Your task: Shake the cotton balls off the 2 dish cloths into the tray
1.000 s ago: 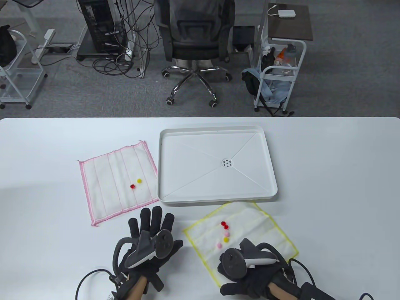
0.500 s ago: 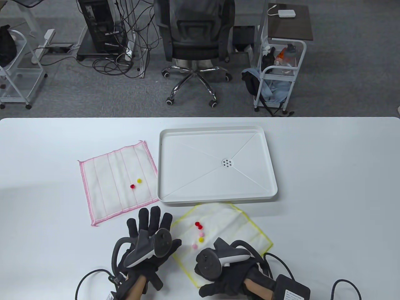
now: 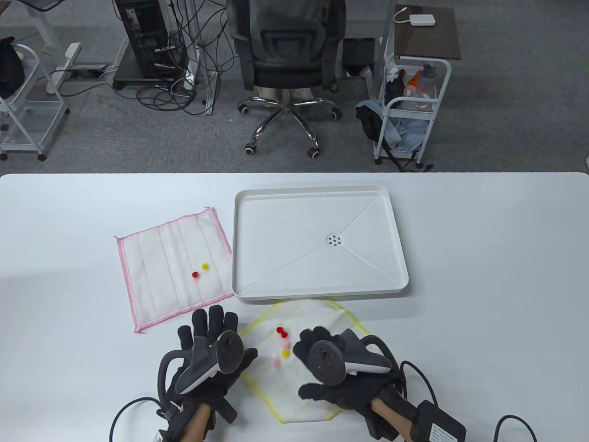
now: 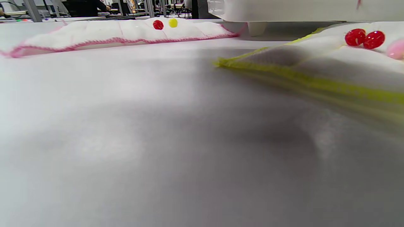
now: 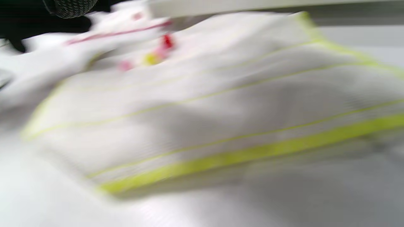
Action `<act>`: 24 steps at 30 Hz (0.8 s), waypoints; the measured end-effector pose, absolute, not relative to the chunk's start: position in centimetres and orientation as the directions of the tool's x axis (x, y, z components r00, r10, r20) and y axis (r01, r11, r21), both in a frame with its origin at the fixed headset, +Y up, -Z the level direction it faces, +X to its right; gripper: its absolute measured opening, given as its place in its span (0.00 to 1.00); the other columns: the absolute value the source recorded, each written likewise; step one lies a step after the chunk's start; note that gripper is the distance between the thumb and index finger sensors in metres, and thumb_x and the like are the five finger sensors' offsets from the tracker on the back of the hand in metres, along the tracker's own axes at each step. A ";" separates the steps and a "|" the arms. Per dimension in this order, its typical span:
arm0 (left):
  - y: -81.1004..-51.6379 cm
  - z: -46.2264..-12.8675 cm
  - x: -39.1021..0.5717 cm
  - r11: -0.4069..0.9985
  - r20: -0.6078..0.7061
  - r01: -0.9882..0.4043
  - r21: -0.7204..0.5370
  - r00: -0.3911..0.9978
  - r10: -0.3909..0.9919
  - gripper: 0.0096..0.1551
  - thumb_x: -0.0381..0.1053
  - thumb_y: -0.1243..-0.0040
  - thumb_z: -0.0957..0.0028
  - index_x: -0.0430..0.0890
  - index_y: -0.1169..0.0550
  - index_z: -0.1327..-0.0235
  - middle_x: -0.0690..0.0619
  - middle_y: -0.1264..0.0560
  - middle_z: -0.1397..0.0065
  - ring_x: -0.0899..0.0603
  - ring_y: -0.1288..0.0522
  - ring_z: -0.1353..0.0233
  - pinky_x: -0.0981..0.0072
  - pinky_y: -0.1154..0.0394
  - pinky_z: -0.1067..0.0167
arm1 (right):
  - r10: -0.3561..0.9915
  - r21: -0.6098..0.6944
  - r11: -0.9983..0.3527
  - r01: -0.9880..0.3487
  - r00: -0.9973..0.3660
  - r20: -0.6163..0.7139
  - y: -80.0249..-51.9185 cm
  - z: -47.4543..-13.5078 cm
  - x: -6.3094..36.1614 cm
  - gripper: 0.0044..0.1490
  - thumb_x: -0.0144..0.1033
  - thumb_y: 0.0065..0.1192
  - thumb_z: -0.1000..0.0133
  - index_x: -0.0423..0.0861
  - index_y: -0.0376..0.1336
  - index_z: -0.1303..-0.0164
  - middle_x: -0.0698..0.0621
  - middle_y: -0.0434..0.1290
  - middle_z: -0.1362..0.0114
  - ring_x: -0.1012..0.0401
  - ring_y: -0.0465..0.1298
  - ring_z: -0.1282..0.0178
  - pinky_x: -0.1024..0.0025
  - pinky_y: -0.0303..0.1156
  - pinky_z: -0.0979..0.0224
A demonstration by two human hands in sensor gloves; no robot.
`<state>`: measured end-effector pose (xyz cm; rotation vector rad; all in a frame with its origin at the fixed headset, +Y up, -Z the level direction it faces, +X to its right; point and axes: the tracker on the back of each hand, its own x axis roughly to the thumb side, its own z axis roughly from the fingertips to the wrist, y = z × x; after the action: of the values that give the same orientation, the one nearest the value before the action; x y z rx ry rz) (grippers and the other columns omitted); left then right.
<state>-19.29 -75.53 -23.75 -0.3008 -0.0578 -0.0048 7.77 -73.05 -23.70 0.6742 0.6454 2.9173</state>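
The yellow-edged dish cloth (image 3: 303,317) lies rumpled just in front of the white tray (image 3: 317,291), with several red, pink and yellow cotton balls (image 3: 284,343) on it. My right hand (image 3: 313,350) lies on the cloth's right part with fingers curled, gripping it. Flat on the table, my left hand (image 3: 214,331) has straight fingers and its thumb is at the cloth's left corner. The pink-edged cloth (image 3: 161,258) lies left of the tray and carries a red ball (image 3: 195,275) and a yellow ball (image 3: 204,266). The left wrist view shows the yellow cloth's raised edge (image 4: 331,53).
An office chair (image 3: 287,60) and a white cart (image 3: 412,106) stand beyond the table's far edge. A black box on a cable (image 3: 437,428) trails behind my right wrist. The tray holds nothing.
My right hand has dragged the yellow-edged cloth leftward and slid further up over it, bunching its right side. The left hand shifted slightly left and back.
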 end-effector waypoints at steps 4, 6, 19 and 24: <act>-75.8 -23.7 -19.3 0.925 -0.002 0.014 -0.381 1.000 -0.016 0.54 0.78 0.60 0.47 0.49 0.55 0.16 0.41 0.58 0.13 0.29 0.56 0.18 0.36 0.48 0.22 | 0.104 0.422 -0.906 -0.010 -0.974 0.201 -74.8 -25.2 9.6 0.58 0.65 0.43 0.44 0.44 0.28 0.19 0.33 0.23 0.18 0.35 0.32 0.20 0.40 0.41 0.19; -76.2 -23.7 -19.2 0.899 -0.020 0.014 -0.437 0.999 -0.025 0.56 0.78 0.60 0.47 0.48 0.56 0.16 0.40 0.59 0.13 0.28 0.55 0.18 0.36 0.47 0.22 | 0.078 0.430 -0.903 0.003 -0.982 0.171 -75.6 -25.5 9.6 0.58 0.66 0.41 0.45 0.43 0.28 0.19 0.33 0.23 0.18 0.35 0.33 0.21 0.41 0.43 0.19; -78.1 -24.1 -18.2 0.812 -0.032 0.015 -0.583 0.999 -0.041 0.60 0.80 0.64 0.48 0.42 0.60 0.18 0.36 0.65 0.16 0.27 0.59 0.19 0.36 0.49 0.21 | -0.078 0.441 -0.886 0.142 -0.984 0.160 -77.9 -26.6 8.7 0.61 0.67 0.45 0.46 0.39 0.33 0.19 0.34 0.34 0.20 0.38 0.45 0.26 0.49 0.52 0.23; -78.2 -23.9 -17.3 0.821 -0.011 -0.003 -0.571 1.000 -0.003 0.60 0.79 0.63 0.48 0.42 0.60 0.18 0.36 0.65 0.17 0.27 0.59 0.19 0.37 0.49 0.21 | -0.056 0.441 -0.890 0.121 -0.986 0.157 -77.9 -26.7 8.7 0.61 0.65 0.48 0.47 0.37 0.35 0.19 0.34 0.38 0.20 0.38 0.48 0.28 0.51 0.55 0.25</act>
<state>-17.29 -78.16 -23.93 -0.6081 0.0112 0.0000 8.67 -77.92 -26.73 0.2277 0.7461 3.1375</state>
